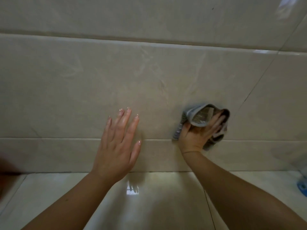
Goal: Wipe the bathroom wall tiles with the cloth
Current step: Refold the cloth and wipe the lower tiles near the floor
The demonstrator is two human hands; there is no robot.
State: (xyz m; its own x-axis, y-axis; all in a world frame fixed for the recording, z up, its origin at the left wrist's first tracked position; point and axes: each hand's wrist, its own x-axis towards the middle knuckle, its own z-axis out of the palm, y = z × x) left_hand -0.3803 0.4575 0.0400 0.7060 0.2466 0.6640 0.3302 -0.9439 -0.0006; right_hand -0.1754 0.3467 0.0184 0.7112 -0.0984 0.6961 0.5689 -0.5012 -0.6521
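Your left hand lies flat, fingers straight, on the wall tiles; your right hand holds one cloth there.

Worn on the head, faced forward and down, close to the wall tiles; took in wall toward 12 o'clock, floor at 6 o'clock.

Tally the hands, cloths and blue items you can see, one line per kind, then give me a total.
Hands: 2, the left hand with straight fingers, the right hand gripping the cloth
Cloths: 1, the cloth held against the wall tiles
Blue items: 1, a blue item cut off at the right edge
Total: 4
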